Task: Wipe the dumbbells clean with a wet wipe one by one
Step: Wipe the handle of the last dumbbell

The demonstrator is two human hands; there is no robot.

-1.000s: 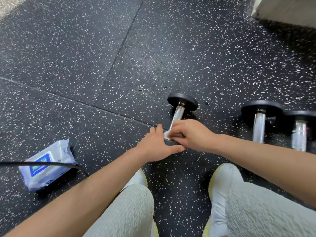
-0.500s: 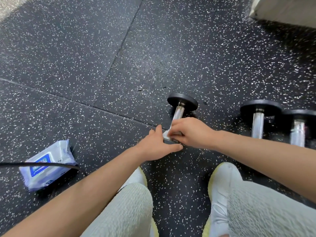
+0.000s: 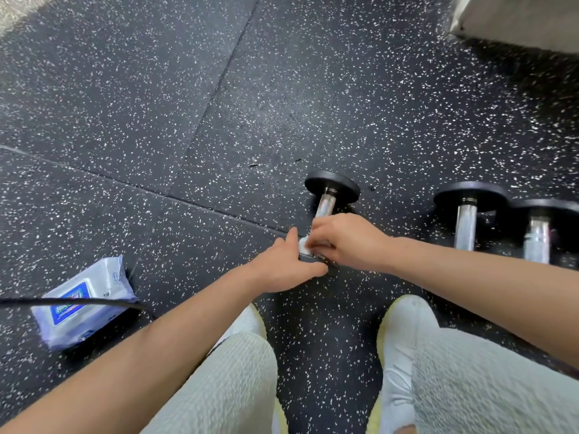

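Note:
A small dumbbell [image 3: 326,203] with black end plates and a chrome handle lies on the speckled floor in front of me. My right hand [image 3: 347,241] is curled over the near part of its handle, pressing a white wet wipe [image 3: 303,245] against it. My left hand [image 3: 286,266] holds the dumbbell's near end plate, which it mostly hides. Two more dumbbells [image 3: 466,220] [image 3: 537,233] lie side by side to the right, partly behind my right forearm.
A pack of wet wipes [image 3: 83,303] lies on the floor at the left with a black cable [image 3: 78,302] across it. My white shoes [image 3: 404,339] and knees fill the bottom. A pale block [image 3: 517,20] stands at the top right corner.
My right hand has slid slightly along the handle with the wipe, which now shows more at its left edge. My left hand stays on the near plate.

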